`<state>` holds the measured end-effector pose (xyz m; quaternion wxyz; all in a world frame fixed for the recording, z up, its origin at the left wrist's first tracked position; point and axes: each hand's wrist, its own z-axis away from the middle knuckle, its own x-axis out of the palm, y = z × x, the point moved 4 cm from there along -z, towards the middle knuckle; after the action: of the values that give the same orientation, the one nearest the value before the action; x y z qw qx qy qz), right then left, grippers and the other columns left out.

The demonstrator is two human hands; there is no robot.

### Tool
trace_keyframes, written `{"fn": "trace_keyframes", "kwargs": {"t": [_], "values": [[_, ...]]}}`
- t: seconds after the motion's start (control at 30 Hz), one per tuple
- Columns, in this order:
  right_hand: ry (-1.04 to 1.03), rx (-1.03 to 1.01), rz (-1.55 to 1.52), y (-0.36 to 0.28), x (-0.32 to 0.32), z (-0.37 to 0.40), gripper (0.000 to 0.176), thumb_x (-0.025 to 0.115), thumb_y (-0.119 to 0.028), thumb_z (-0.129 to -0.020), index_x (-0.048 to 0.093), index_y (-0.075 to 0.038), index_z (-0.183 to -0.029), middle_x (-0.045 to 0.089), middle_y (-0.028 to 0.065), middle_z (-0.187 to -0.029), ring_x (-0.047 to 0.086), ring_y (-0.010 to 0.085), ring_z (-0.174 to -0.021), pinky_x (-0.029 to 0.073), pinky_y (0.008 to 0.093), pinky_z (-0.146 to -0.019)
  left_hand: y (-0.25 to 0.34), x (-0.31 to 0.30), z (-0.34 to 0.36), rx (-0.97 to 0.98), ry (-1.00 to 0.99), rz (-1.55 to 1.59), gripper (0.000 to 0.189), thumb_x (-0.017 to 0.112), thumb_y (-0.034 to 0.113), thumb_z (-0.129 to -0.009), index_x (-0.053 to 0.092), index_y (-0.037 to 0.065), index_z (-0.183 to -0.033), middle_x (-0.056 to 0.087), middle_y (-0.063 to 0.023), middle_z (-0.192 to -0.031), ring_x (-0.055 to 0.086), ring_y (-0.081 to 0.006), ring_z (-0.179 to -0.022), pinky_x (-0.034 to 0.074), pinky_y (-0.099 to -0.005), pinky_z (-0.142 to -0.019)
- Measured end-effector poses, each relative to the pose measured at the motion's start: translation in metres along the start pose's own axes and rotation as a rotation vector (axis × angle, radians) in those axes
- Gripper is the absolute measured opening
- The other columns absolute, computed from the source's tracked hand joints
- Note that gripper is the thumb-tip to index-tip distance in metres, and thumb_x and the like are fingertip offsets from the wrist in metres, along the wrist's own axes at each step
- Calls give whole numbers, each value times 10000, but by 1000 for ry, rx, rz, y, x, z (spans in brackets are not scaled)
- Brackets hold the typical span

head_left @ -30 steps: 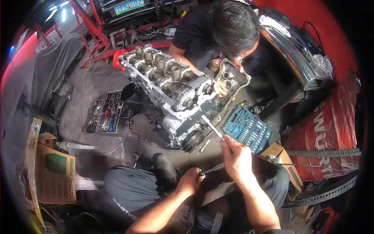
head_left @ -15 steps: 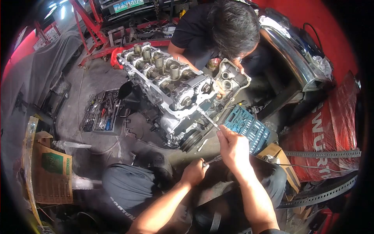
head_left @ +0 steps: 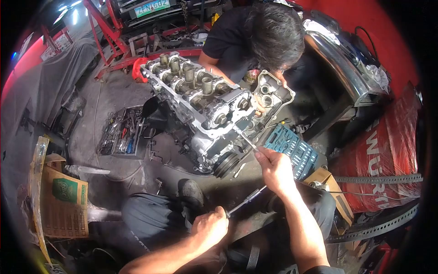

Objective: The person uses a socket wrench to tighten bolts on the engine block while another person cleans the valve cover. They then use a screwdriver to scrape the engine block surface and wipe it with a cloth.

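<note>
My left hand (head_left: pixel 211 227) is closed around the dark end of a silver rod-shaped tool (head_left: pixel 248 200), which has a thicker middle and points up and right, away from the engine. Closed on a slim silver shafted tool (head_left: pixel 247 139), my right hand (head_left: pixel 276 171) holds it with its far end right at the front of the engine (head_left: pixel 196 114). The engine's top is uncovered, showing metal cylinders in rows and round gears at the near end. Below them sits a black ribbed pulley (head_left: pixel 226 165).
Opposite me a person (head_left: pixel 273 36) crouches, a hand on a metal cover (head_left: pixel 267 98). A blue socket set case (head_left: pixel 292 150) lies right of the engine, a tray of hand tools (head_left: pixel 122 132) left. Cardboard (head_left: pixel 64 201) stands lower left, a wrapped red Würth drum (head_left: pixel 383 155) at right.
My left hand has moved down and left with the rod-shaped tool, and more of its length shows. My right hand has barely shifted, its tool still at the engine front.
</note>
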<state>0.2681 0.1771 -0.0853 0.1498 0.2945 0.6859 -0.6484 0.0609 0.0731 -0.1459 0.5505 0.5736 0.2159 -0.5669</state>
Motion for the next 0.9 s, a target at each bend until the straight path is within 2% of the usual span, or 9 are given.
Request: {"fn": "trace_keyframes", "kwargs": {"t": [0.17, 0.2, 0.3, 0.33, 0.43, 0.53, 0.77, 0.83, 0.9], "values": [[-27, 42, -8, -2, -1, 1, 294, 655, -221, -938, 715, 24, -1088, 704, 259, -912, 725, 352, -859, 548, 379, -780, -2, -5, -1, 75, -19, 49, 211, 573, 166, -912, 512, -34, -879, 637, -195, -602, 690, -361, -599, 578, -453, -592], [-3, 10, -13, 4, 2, 1, 293, 655, -221, -938, 715, 23, -1090, 705, 259, -915, 726, 351, -861, 549, 379, -783, -9, 7, -9, 54, -44, 66, 205, 568, 159, -910, 497, -33, -915, 651, -221, -679, 690, -395, -649, 573, -484, -616], [36, 5, 12, 3, 2, 5, 295, 660, -219, -938, 715, 19, -1102, 707, 256, -940, 726, 349, -883, 553, 371, -798, -21, 30, -29, 108, 53, 140, 231, 557, 166, -906, 518, -43, -996, 671, -230, -822, 694, -398, -740, 574, -477, -621], [43, 3, 21, 4, 1, 6, 296, 661, -219, -937, 714, 18, -1106, 707, 254, -949, 726, 347, -892, 553, 370, -803, -22, 34, -34, 64, 39, 190, 224, 569, 168, -906, 514, -29, -997, 659, -242, -896, 677, -424, -815, 562, -510, -681], [23, 32, 38, 3, -5, 2, 296, 663, -218, -935, 715, 15, -1110, 707, 250, -964, 724, 345, -913, 554, 365, -814, -16, 35, -31, 34, 148, 272, 217, 601, 170, -900, 487, 1, -974, 654, -252, -880, 660, -455, -864, 541, -527, -739], [30, 22, 70, 1, -6, 2, 291, 664, -216, -934, 718, 10, -1108, 706, 248, -965, 724, 344, -915, 556, 363, -817, -10, 37, -29, 25, 140, 284, 202, 610, 163, -894, 491, 8, -945, 652, -245, -856, 667, -444, -832, 547, -521, -705], [22, 54, 52, -13, -9, 5, 284, 665, -215, -929, 725, 7, -1095, 702, 252, -949, 724, 354, -866, 562, 380, -803, 2, -5, 3, 78, 122, 210, 322, 634, 308, -949, 492, 24, -895, 623, -201, -653, 648, -452, -637, 521, -521, -527], [45, -31, 107, -14, -6, 6, 280, 666, -219, -922, 727, -6, -1094, 710, 234, -902, 723, 354, -816, 566, 394, -757, -4, 4, 5, 81, 100, 222, 351, 635, 335, -956, 490, 21, -892, 615, -201, -628, 642, -457, -621, 513, -524, -510], [87, -126, 190, -13, -7, 7, 275, 667, -224, -915, 729, -23, -1093, 711, 213, -847, 716, 351, -760, 564, 408, -707, -3, 26, -5, 71, 26, 280, 306, 633, 288, -958, 493, 20, -913, 630, -242, -703, 651, -455, -679, 502, -528, -540]]}}
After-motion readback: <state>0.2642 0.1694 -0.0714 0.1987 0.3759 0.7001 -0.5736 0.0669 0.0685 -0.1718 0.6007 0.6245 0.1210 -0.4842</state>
